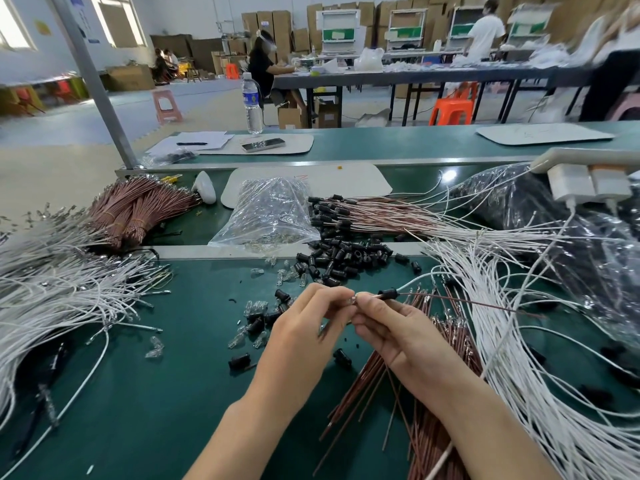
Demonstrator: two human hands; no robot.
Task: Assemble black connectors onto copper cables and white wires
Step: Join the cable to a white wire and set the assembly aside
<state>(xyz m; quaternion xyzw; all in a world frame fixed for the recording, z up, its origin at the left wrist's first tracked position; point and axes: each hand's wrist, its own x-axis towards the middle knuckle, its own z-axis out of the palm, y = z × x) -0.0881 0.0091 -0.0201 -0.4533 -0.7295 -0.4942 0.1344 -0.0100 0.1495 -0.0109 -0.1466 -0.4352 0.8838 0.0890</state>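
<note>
Left hand, right hand pinch black connector's wires.

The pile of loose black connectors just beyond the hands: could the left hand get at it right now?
Probably yes: the connector pile lies just past the left hand, nothing standing between. But its fingers pinch a small clear part, so they'd need freeing first.

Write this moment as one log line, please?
left hand pinches clear part | right hand pinches wires | black connector on wires
</note>
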